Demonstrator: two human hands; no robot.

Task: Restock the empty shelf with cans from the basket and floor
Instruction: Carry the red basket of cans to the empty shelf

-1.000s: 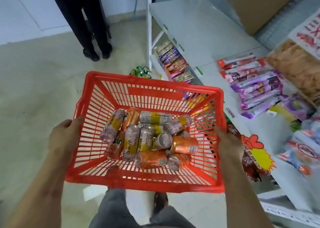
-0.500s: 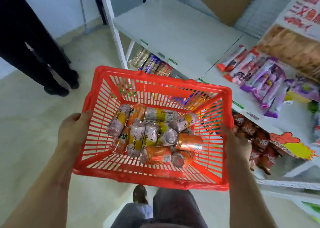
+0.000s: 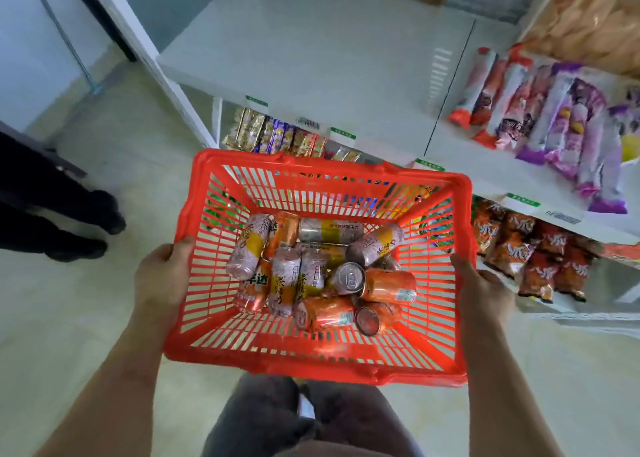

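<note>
Two bare hands hold a red plastic basket [image 3: 322, 363] with slotted walls, up in front of the bare white metal shelf [image 3: 318, 51]. The left hand [image 3: 162, 280] is curled tight around the left rim. The right hand [image 3: 481, 293] grips the right rim the same way. Inside lies a pile of shiny round metal cans [image 3: 322, 269], some orange, some pink with yellow bands and Chinese writing. Crinkly purple and red snack bags [image 3: 554, 117] lie on the next shelf.

bystander [image 3: 52, 214] cut off at left edge, lower cans [image 3: 322, 248] half buried
</note>
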